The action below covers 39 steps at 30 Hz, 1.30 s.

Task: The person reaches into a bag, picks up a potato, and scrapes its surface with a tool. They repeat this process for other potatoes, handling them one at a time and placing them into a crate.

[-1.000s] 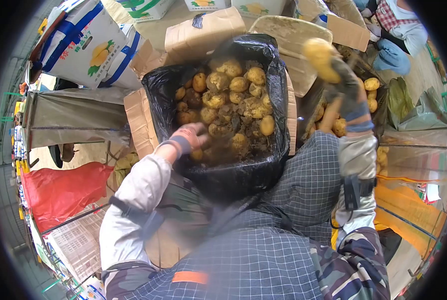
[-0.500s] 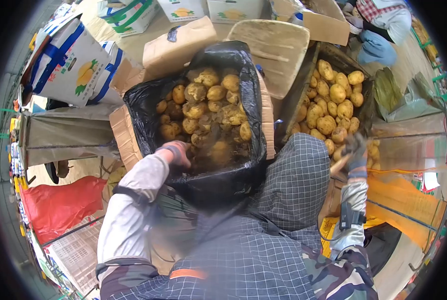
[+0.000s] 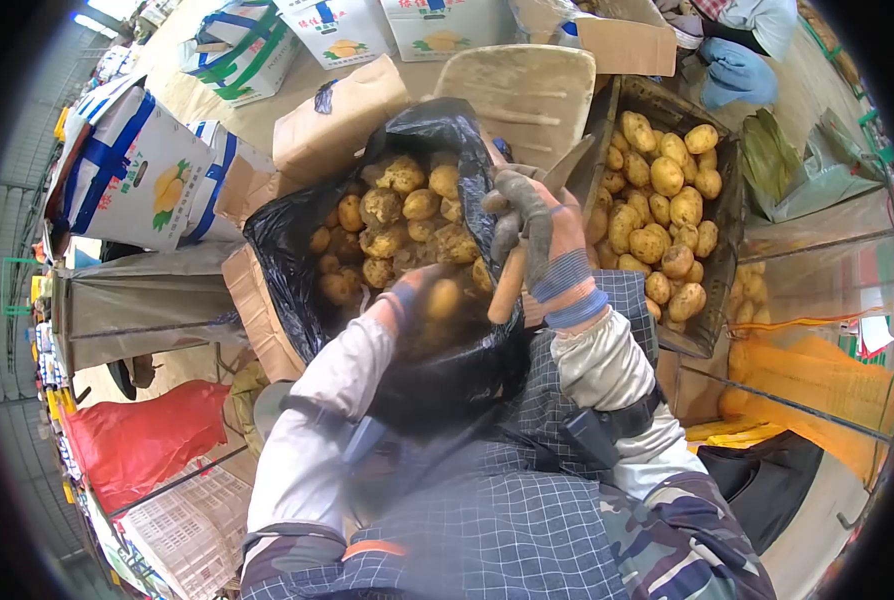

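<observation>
My left hand [image 3: 410, 292], in a glove with a grey cuff, is blurred and closed around a muddy potato [image 3: 443, 298] at the near edge of the black-bag-lined box [image 3: 285, 232] of dirty potatoes [image 3: 399, 212]. My right hand [image 3: 537, 232], in a dirty grey glove, hovers just right of it over the bag's rim. It grips a knife by its wooden handle [image 3: 507, 285], blade [image 3: 569, 166] pointing up and away. To the right stands a dark crate [image 3: 729, 215] full of cleaner yellow potatoes [image 3: 667, 205].
A worn board [image 3: 527, 95] leans behind the two containers. Printed cartons [image 3: 137, 170] are stacked at the left and back. A red bag [image 3: 142, 435] and white plastic crate [image 3: 182, 525] lie lower left; orange mesh sacks [image 3: 817, 385] at right. Another person [image 3: 737, 45] sits top right.
My right hand held a potato high, dropped beside the right crate, then swung left to the bag's rim, now with the knife. My left hand came up out of the box with a potato.
</observation>
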Each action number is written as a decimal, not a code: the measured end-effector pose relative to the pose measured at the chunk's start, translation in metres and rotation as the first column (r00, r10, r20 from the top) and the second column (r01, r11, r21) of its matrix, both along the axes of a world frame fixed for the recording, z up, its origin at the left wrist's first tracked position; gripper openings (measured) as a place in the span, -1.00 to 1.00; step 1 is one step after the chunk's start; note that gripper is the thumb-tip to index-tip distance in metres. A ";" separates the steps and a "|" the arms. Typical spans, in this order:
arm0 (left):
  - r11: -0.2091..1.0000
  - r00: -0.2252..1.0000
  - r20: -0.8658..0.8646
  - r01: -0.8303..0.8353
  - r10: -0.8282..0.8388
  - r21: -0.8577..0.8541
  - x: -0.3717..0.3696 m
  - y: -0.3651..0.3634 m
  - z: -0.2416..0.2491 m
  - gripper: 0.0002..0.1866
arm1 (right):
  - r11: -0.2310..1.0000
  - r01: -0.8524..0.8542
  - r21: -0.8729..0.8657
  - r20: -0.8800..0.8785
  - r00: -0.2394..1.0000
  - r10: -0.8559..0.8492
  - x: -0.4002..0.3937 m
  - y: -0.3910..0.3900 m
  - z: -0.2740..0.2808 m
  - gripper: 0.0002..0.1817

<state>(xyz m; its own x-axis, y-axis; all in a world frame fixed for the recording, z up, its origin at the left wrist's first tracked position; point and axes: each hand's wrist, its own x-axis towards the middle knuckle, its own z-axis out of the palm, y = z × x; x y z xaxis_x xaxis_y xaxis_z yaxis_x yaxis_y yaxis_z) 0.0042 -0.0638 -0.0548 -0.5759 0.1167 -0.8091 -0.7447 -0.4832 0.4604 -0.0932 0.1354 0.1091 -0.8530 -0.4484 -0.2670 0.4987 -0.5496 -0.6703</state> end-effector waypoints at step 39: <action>0.927 0.840 -0.449 -0.155 0.305 0.340 0.077 -0.052 0.158 -0.42 | 0.726 0.184 0.662 -0.749 0.156 0.644 0.037 -0.067 -0.003 -0.69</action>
